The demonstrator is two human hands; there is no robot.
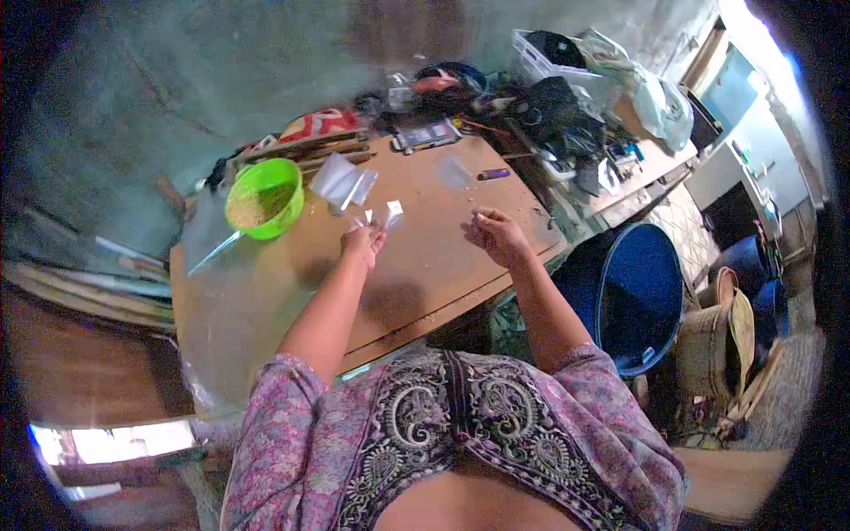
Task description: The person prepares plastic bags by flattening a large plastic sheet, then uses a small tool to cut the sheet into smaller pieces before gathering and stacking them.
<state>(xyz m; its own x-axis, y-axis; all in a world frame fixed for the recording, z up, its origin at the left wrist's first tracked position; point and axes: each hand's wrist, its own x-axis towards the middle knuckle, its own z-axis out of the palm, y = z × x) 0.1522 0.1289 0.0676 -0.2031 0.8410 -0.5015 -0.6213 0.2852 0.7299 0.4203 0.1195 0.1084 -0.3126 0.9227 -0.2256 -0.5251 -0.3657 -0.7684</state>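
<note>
My left hand [365, 241] is over the table, its fingers closed on a small clear plastic bag [394, 211] with white patches on it. To its right, my right hand [498, 237] hovers above the tabletop with curled fingers pressed together; whatever is between them is too small to make out. A stack of clear plastic bags [343, 182] lies just beyond my left hand. Farther left stands a bright green bowl [280, 228] holding a tan, grainy or crumbly material. Another clear plastic piece [454, 173] and a purple, lighter-like object [493, 174] lie beyond my right hand.
The wooden table [425, 257] has its near edge close to my body. Clutter, including a black plastic bag [562, 119] and a white crate [529, 55], fills the back. A large blue barrel [639, 296] and a woven basket [704, 350] stand to the right.
</note>
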